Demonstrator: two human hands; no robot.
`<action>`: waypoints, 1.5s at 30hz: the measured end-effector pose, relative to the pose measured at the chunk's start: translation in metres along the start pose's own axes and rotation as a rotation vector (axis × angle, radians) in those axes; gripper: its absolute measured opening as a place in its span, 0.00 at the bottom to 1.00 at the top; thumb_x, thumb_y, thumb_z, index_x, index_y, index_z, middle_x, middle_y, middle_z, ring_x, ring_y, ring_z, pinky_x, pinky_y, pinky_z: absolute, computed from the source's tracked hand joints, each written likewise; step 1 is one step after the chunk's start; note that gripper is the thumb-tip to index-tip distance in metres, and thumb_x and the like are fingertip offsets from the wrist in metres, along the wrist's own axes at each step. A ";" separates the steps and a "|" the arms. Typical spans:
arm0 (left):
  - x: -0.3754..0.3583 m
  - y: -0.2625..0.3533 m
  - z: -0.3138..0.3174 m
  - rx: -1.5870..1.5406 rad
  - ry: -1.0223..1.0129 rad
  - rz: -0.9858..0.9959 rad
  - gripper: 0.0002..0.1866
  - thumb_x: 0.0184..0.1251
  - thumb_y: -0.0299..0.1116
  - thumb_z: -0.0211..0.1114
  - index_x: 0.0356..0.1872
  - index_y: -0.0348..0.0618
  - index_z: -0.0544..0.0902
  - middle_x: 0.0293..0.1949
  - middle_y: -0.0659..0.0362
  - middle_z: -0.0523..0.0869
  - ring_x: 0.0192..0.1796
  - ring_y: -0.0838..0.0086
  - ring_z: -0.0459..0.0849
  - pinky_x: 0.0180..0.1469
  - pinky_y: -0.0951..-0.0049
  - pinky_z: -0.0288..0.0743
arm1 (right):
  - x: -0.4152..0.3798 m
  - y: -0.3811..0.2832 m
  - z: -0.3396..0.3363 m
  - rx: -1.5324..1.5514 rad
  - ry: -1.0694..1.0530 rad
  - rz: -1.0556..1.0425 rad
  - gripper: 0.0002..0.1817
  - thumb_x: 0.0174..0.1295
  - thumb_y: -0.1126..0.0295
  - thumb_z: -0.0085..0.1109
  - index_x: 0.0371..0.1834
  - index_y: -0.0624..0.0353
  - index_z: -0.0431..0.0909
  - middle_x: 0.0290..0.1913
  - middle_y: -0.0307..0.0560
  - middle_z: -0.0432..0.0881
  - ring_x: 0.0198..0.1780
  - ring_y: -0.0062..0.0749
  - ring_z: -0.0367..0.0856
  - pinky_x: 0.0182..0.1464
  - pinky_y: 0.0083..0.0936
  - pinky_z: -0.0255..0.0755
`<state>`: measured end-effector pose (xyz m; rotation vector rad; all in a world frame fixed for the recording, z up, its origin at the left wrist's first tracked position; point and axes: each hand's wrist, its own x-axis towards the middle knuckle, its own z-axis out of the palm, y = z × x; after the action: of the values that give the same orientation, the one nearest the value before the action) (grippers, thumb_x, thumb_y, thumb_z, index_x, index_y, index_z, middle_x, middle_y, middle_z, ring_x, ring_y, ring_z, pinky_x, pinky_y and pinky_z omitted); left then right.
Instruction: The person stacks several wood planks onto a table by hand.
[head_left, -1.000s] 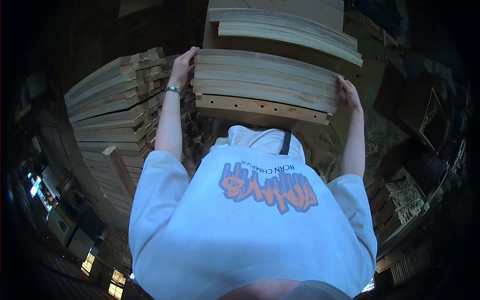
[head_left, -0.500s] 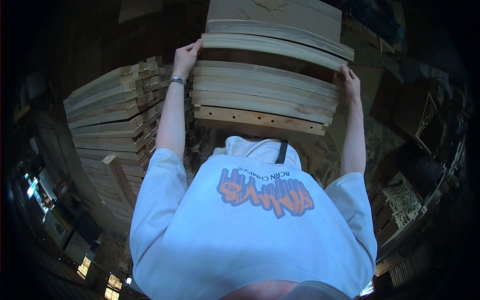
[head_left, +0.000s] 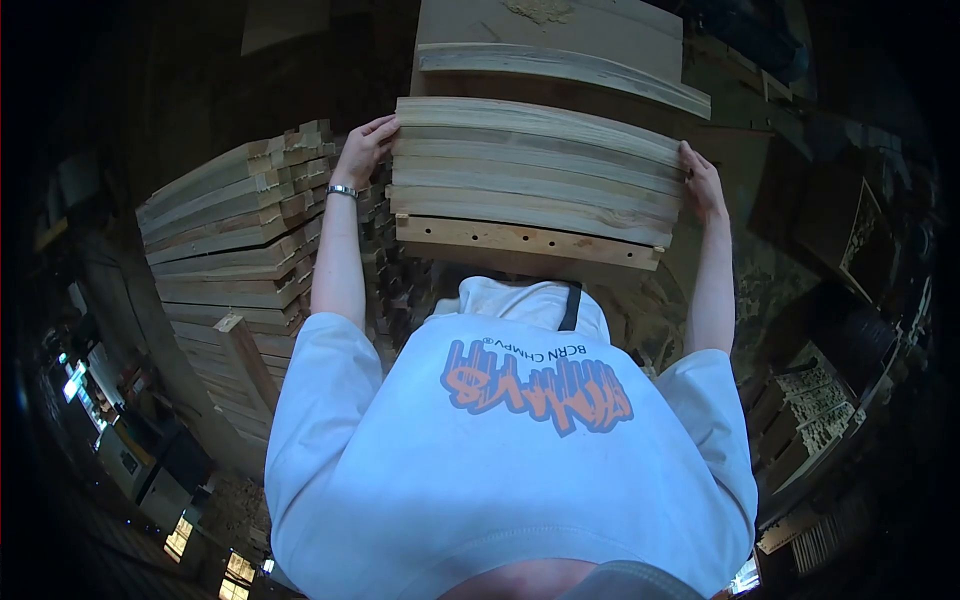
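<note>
Several pale wooden boards (head_left: 530, 172) lie side by side in front of me. At their far side is a wooden board (head_left: 540, 118), which I grip by its ends. My left hand (head_left: 365, 152) is closed on the left end, fingers at its far corner. Around the right end, my right hand (head_left: 703, 182) is closed too, with its fingertips against the board's edge. This board rests against its neighbours. Nearest my body runs a wooden strip with round holes (head_left: 525, 238). Another board (head_left: 560, 68) lies farther off, apart from the row.
A tall stack of boards with notched ends (head_left: 235, 205) stands at my left, an upright wooden piece (head_left: 248, 362) beside it. Beyond the row is a flat panel (head_left: 600, 35) with sawdust on it. Bundled wood pieces (head_left: 815, 400) sit at the right.
Both hands have drawn the held board toward me, closing the gap to the row of boards. The other far board has stayed behind.
</note>
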<state>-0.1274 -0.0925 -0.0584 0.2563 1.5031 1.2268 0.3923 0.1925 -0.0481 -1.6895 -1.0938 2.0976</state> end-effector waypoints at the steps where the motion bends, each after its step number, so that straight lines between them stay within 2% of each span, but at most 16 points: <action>1: 0.002 0.001 -0.003 0.002 -0.048 -0.018 0.24 0.68 0.38 0.66 0.59 0.33 0.78 0.53 0.57 0.84 0.57 0.74 0.80 0.60 0.73 0.71 | -0.008 -0.005 0.010 -0.099 0.084 -0.043 0.26 0.67 0.51 0.60 0.61 0.57 0.77 0.52 0.33 0.80 0.48 0.15 0.74 0.46 0.15 0.66; 3: 0.003 0.001 -0.004 0.001 -0.097 -0.038 0.25 0.68 0.38 0.66 0.60 0.33 0.77 0.54 0.57 0.83 0.58 0.74 0.79 0.61 0.71 0.71 | -0.012 -0.006 0.010 -0.200 0.170 -0.084 0.26 0.67 0.50 0.61 0.60 0.56 0.77 0.51 0.33 0.81 0.44 0.14 0.74 0.41 0.14 0.66; 5: 0.003 0.001 -0.004 0.008 -0.097 -0.045 0.25 0.69 0.38 0.65 0.61 0.32 0.76 0.56 0.56 0.82 0.59 0.74 0.78 0.62 0.71 0.70 | -0.008 -0.005 0.005 -0.152 0.058 -0.044 0.35 0.60 0.45 0.65 0.61 0.61 0.76 0.57 0.41 0.78 0.61 0.25 0.70 0.66 0.31 0.57; 8: 0.000 0.002 -0.001 -0.018 -0.138 -0.039 0.25 0.71 0.41 0.62 0.62 0.34 0.75 0.58 0.57 0.81 0.58 0.74 0.78 0.61 0.71 0.70 | 0.007 0.005 -0.009 -0.162 0.109 -0.018 0.35 0.59 0.45 0.66 0.62 0.60 0.75 0.58 0.42 0.78 0.62 0.26 0.70 0.67 0.31 0.57; 12: 0.011 0.009 0.006 -0.051 -0.146 -0.057 0.27 0.72 0.46 0.59 0.63 0.37 0.75 0.59 0.59 0.79 0.59 0.74 0.77 0.61 0.69 0.69 | 0.021 0.008 -0.022 -0.217 -0.014 0.022 0.45 0.58 0.42 0.65 0.69 0.65 0.66 0.63 0.47 0.76 0.67 0.31 0.68 0.69 0.32 0.54; 13: 0.019 0.011 0.010 -0.027 -0.079 -0.036 0.27 0.72 0.48 0.59 0.63 0.38 0.76 0.59 0.60 0.80 0.60 0.74 0.76 0.62 0.67 0.68 | 0.024 0.011 -0.024 -0.214 -0.011 0.024 0.45 0.58 0.42 0.65 0.69 0.65 0.66 0.63 0.47 0.76 0.67 0.31 0.68 0.69 0.32 0.54; 15: 0.022 0.015 0.015 -0.007 -0.007 -0.013 0.27 0.73 0.50 0.58 0.62 0.40 0.77 0.58 0.61 0.80 0.60 0.73 0.76 0.63 0.65 0.67 | 0.027 0.009 -0.016 -0.211 0.068 -0.028 0.24 0.67 0.45 0.56 0.49 0.55 0.81 0.41 0.33 0.80 0.41 0.15 0.74 0.45 0.17 0.67; 21: 0.023 0.017 0.016 0.091 0.049 -0.057 0.26 0.71 0.52 0.60 0.57 0.40 0.81 0.54 0.61 0.83 0.60 0.73 0.76 0.64 0.64 0.65 | 0.027 -0.010 -0.006 -0.390 -0.003 -0.005 0.35 0.67 0.38 0.50 0.58 0.62 0.78 0.56 0.42 0.79 0.56 0.26 0.74 0.63 0.26 0.63; 27: 0.015 0.024 0.024 0.145 0.077 -0.079 0.26 0.71 0.52 0.61 0.57 0.38 0.82 0.53 0.59 0.84 0.59 0.72 0.77 0.62 0.64 0.67 | 0.018 -0.020 -0.002 -0.460 -0.032 0.006 0.39 0.66 0.38 0.51 0.64 0.63 0.73 0.62 0.45 0.76 0.61 0.28 0.72 0.67 0.27 0.60; 31: 0.024 0.015 0.014 0.109 0.036 -0.041 0.28 0.71 0.53 0.61 0.56 0.36 0.81 0.51 0.57 0.85 0.55 0.73 0.80 0.57 0.69 0.71 | 0.029 -0.021 -0.006 -0.465 -0.076 0.043 0.41 0.66 0.36 0.50 0.67 0.63 0.70 0.64 0.46 0.75 0.63 0.29 0.72 0.67 0.30 0.60; 33: 0.033 0.024 0.016 0.084 0.017 -0.027 0.29 0.71 0.53 0.61 0.56 0.34 0.81 0.50 0.57 0.85 0.53 0.74 0.81 0.55 0.72 0.72 | 0.035 -0.025 0.001 -0.197 0.230 -0.214 0.39 0.64 0.39 0.56 0.63 0.66 0.74 0.58 0.46 0.80 0.56 0.28 0.76 0.59 0.27 0.68; 36: 0.044 0.045 0.035 0.166 0.214 -0.101 0.29 0.69 0.53 0.63 0.54 0.32 0.82 0.48 0.55 0.86 0.50 0.74 0.83 0.54 0.73 0.75 | 0.041 -0.042 0.020 -0.252 0.429 -0.417 0.33 0.66 0.45 0.59 0.58 0.67 0.78 0.53 0.46 0.83 0.52 0.26 0.78 0.55 0.25 0.71; 37: 0.046 0.051 0.047 0.203 0.228 0.014 0.29 0.68 0.52 0.65 0.52 0.31 0.82 0.46 0.54 0.87 0.48 0.73 0.84 0.54 0.73 0.76 | 0.026 -0.057 0.042 -0.343 0.502 -0.352 0.28 0.64 0.50 0.64 0.53 0.66 0.82 0.47 0.43 0.86 0.49 0.23 0.79 0.53 0.23 0.71; 39: 0.055 0.053 0.054 0.240 0.301 0.151 0.26 0.65 0.49 0.69 0.49 0.31 0.85 0.42 0.54 0.88 0.44 0.73 0.86 0.52 0.72 0.79 | 0.044 -0.044 0.032 -0.259 0.408 -0.344 0.29 0.64 0.51 0.65 0.55 0.67 0.81 0.49 0.43 0.85 0.50 0.22 0.79 0.53 0.22 0.71; 44: 0.043 0.042 0.042 0.209 0.297 0.118 0.22 0.65 0.45 0.69 0.50 0.36 0.85 0.45 0.59 0.87 0.45 0.77 0.84 0.51 0.74 0.76 | 0.047 -0.027 0.013 -0.125 0.267 -0.238 0.32 0.61 0.53 0.69 0.60 0.68 0.76 0.53 0.44 0.82 0.52 0.21 0.78 0.53 0.21 0.71; 45: 0.035 0.036 0.039 0.226 0.285 0.077 0.21 0.66 0.43 0.69 0.52 0.37 0.84 0.47 0.61 0.86 0.46 0.79 0.82 0.50 0.75 0.75 | 0.034 -0.028 0.011 -0.096 0.145 -0.211 0.33 0.60 0.53 0.70 0.61 0.68 0.75 0.54 0.43 0.82 0.52 0.20 0.78 0.52 0.20 0.71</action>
<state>-0.1239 -0.0305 -0.0451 0.3005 1.8989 1.1899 0.3645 0.2277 -0.0535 -1.6582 -1.2834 1.7923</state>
